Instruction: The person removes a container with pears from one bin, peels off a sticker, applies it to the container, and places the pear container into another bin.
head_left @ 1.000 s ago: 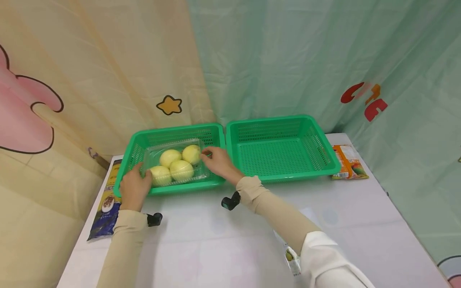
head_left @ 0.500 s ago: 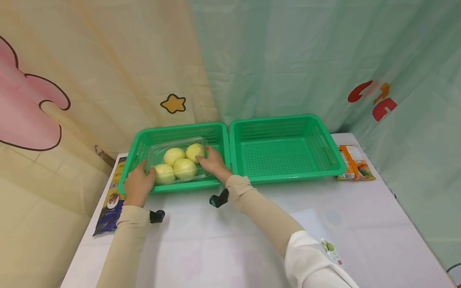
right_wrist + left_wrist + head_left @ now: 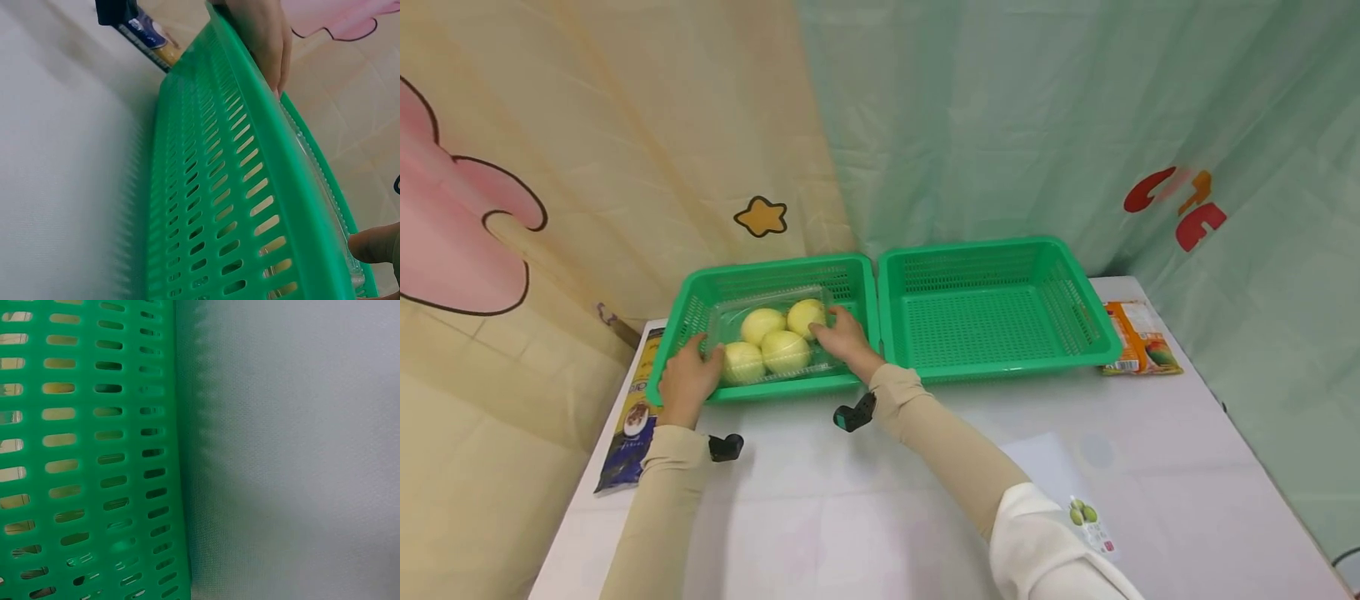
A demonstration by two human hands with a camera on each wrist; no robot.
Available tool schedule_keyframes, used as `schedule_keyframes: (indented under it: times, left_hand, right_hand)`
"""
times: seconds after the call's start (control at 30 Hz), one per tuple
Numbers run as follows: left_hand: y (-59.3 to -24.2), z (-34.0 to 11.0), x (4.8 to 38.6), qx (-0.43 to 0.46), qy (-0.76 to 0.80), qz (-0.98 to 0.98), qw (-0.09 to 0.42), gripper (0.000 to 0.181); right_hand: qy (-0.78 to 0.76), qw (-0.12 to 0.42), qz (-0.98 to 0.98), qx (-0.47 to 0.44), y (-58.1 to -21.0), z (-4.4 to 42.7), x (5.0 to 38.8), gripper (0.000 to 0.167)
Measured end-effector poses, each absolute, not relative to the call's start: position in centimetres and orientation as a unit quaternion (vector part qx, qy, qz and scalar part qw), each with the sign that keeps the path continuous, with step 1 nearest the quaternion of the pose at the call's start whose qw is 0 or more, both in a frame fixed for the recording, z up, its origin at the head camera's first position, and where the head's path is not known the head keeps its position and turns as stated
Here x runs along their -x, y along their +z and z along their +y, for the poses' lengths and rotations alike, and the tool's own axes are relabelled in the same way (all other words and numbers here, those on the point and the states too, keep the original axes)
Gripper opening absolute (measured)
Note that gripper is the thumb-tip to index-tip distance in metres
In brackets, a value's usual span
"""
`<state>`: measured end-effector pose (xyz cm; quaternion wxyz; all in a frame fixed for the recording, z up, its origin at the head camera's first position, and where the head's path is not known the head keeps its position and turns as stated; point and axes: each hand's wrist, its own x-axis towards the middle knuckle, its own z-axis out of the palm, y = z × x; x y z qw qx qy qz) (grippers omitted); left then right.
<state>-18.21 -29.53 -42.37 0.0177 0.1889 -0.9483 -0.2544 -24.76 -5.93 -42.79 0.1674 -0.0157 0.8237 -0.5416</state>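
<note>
A clear plastic box [image 3: 730, 320] with several pale yellow round fruits [image 3: 785, 352] lies inside the left green basket [image 3: 775, 266]. My left hand [image 3: 688, 379] holds the box at its left end, thumb near the front corner, fingers reaching over the basket's side. At the opposite end my right hand [image 3: 847, 340] grips the box, its thumb on top by one fruit. The left wrist view shows only the slotted basket wall [image 3: 87, 450] and tablecloth. In the right wrist view my right thumb [image 3: 374, 244] touches the box's edge, with my left hand [image 3: 262, 37] farther off.
A second green basket [image 3: 977, 327] stands close on the right, with nothing in it. Beyond it lies an orange packet [image 3: 1138, 337]. A blue and yellow bag [image 3: 634, 425] lies left of the baskets. A whitish packet [image 3: 1060, 479] with printed green fruit lies by my right arm.
My right hand has moved slightly left and its thumb has come down onto the box. The left hand stays at its end. The whole view has shifted a little.
</note>
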Motion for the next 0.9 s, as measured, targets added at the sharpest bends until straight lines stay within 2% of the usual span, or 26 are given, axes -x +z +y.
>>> schedule_keyframes:
  times: [0.9]
  left_hand:
    - [-42.42, -29.27, 17.77, -0.181, -0.256, -0.949, 0.018, 0.064]
  right_hand:
    - [-0.558, 0.175, 0.811, 0.012, -43.01, -5.85, 24.84, 0.059]
